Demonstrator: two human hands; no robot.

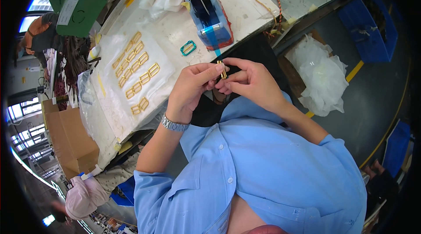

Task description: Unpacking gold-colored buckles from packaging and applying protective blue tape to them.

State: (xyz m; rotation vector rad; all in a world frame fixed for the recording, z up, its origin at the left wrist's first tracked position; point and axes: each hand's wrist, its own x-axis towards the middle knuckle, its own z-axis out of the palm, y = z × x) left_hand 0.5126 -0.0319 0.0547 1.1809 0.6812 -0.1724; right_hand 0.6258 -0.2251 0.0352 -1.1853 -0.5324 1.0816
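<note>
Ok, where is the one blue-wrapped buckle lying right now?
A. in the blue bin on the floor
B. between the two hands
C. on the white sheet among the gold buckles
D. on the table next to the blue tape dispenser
D: the blue-wrapped buckle lies on the table, just left of the blue tape dispenser, apart from the gold buckles.

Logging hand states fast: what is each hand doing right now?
Left hand: closed, pinching the gold buckle with blue tape on it.
Right hand: closed, pinching the same buckle from the other side.
</note>
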